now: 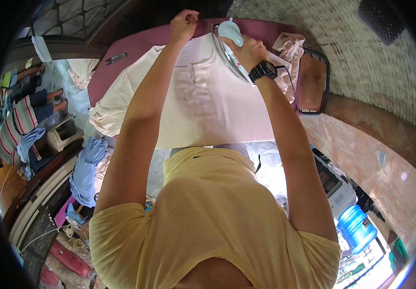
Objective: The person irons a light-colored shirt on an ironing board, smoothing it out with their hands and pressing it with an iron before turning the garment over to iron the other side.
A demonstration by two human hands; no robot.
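A pale green and white clothes iron (231, 34) is at the far side of the ironing board, with my right hand (250, 50) wrapped round its handle. I cannot tell whether its soleplate touches the cloth. A cream garment (234, 113) is spread over the maroon board cover (140, 41), with a pocket-like stitched panel (196, 79) near its middle. My left hand (184, 28) is closed above the board's far edge, its fingers curled. Whatever it may hold is hidden. Small thread snips (116, 59) lie on the cover at the left.
Bunched cloth (289, 45) lies beside a black metal-framed rest (327, 82) at the board's right end. A woven wall (342, 67) stands behind. On the left are a person in a striped shirt (20, 118), a stool (63, 135) and blue clothes (87, 168). A blue water jug (357, 229) stands at lower right.
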